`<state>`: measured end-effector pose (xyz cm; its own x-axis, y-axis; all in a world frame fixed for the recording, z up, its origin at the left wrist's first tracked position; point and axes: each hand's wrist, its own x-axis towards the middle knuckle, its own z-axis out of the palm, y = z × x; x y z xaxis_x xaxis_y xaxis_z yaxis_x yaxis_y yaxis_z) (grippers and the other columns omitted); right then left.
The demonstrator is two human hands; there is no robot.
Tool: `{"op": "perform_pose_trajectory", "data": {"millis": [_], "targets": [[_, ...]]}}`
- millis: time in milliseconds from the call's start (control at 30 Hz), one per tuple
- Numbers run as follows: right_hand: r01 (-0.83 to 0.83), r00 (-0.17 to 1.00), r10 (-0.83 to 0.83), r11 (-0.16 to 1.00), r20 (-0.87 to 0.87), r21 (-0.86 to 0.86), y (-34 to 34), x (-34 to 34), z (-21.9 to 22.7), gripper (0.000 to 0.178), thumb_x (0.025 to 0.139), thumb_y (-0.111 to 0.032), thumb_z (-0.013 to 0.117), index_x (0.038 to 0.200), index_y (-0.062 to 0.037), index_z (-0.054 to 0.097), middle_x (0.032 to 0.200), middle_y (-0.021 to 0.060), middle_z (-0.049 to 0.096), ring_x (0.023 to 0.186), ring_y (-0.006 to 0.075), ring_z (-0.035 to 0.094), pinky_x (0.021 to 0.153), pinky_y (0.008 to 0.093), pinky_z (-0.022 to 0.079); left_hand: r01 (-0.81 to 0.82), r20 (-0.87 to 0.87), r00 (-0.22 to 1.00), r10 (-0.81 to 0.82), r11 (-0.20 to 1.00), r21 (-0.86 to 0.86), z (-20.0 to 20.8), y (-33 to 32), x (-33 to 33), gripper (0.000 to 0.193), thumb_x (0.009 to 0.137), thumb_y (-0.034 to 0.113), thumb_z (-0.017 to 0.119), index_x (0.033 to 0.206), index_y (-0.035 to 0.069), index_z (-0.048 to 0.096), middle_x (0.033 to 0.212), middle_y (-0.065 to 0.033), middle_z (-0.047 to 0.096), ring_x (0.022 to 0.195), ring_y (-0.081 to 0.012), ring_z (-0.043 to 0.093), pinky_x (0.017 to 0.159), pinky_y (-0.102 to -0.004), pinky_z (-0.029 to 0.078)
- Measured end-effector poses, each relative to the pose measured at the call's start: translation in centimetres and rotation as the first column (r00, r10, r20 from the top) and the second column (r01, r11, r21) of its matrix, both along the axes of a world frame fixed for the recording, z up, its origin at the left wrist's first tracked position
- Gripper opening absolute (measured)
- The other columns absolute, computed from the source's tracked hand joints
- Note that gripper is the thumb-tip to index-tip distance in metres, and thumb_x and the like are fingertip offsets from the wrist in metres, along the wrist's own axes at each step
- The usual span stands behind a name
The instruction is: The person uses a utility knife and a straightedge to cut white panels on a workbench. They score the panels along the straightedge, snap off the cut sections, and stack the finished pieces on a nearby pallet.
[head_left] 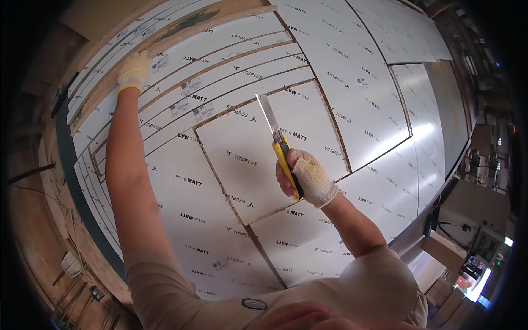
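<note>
1. White boards (269, 181) looked already split by gaps; what was left, unclear.
2. Wood (170, 40) lay at eleven o'clock.
3. Right hand (308, 176), at four, gripped the knife (282, 155), blade out.
4. Left hand (135, 70) was by the wood, at ten; couldn't tell its grip.

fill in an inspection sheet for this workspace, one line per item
surface: white printed panels of several sizes
job's things: yellow-and-black knife, blade extended; wooden strip at upper left
clutter: dark object by the left edge, kind unclear
hands: left hand gloved, at the wooden strip, contact unclear; right hand gloved, gripping the knife
cables: dark cable-like strand at far left, beyond the panels
surroundings: grey box at right
</note>
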<state>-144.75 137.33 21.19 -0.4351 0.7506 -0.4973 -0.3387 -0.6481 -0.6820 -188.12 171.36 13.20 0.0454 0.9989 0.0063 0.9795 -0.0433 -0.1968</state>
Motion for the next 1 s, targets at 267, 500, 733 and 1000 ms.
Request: {"op": "perform_pose_trajectory", "data": {"millis": [267, 500, 733, 1000], "targets": [[0.008, 0.999, -0.008, 1.0, -0.051, -0.009, -2.6, 1.5, 1.5, 0.062, 0.097, -0.065, 0.063, 0.101, -0.0035, 0.06, 0.068, 0.0042, 0.057, 0.049, 0.0117, 0.052, 0.05, 0.0276, 0.047, 0.124, -0.153, 0.985, -0.076, 0.933, 0.337, 1.0, 0.5, -0.1, 0.031, 0.107, 0.032, 0.051, 0.127, 0.01, 0.062, 0.117, -0.0129, 0.072, 0.114, -0.0346, 0.067, 0.098, -0.0487, 0.053], [0.048, 0.996, -0.043, 0.997, -0.08, 0.06, -5.9, 2.0, 3.1, 0.058, 0.099, -0.061, 0.064, 0.107, -0.0035, 0.058, 0.071, 0.005, 0.057, 0.053, 0.0134, 0.054, 0.054, 0.0282, 0.046, 0.317, -0.013, 0.93, -0.367, 0.784, 0.534, 13.5, -8.4, 3.6, 0.031, 0.105, 0.034, 0.057, 0.12, 0.008, 0.061, 0.106, -0.0147, 0.069, 0.096, -0.0376, 0.069, 0.08, -0.0509, 0.058], [0.093, 0.985, -0.131, 0.948, 0.108, 0.305, -12.6, 4.1, 14.0, 0.062, 0.1, -0.06, 0.062, 0.118, -0.0009, 0.056, 0.075, 0.0084, 0.065, 0.063, 0.0168, 0.064, 0.064, 0.0329, 0.054, 0.267, 0.412, 0.85, -0.328, 0.943, 0.201, 21.1, -34.3, 17.2, 0.028, 0.101, 0.027, 0.064, 0.119, 0.006, 0.061, 0.103, -0.0177, 0.066, 0.091, -0.0398, 0.067, 0.078, -0.0502, 0.054], [0.043, 0.988, -0.106, 0.885, 0.11, 0.464, -19.5, 4.6, 19.7, 0.093, 0.098, -0.059, 0.064, 0.162, -0.0001, 0.033, 0.165, 0.0159, 0.04, 0.151, 0.0331, 0.041, 0.12, 0.0482, 0.037, 0.132, 0.826, 0.513, -0.233, 0.972, 0.193, 28.9, -49.4, 24.9, 0.024, 0.105, 0.026, 0.057, 0.114, 0.004, 0.063, 0.104, -0.0184, 0.068, 0.094, -0.04, 0.067, 0.082, -0.0499, 0.052]]}}
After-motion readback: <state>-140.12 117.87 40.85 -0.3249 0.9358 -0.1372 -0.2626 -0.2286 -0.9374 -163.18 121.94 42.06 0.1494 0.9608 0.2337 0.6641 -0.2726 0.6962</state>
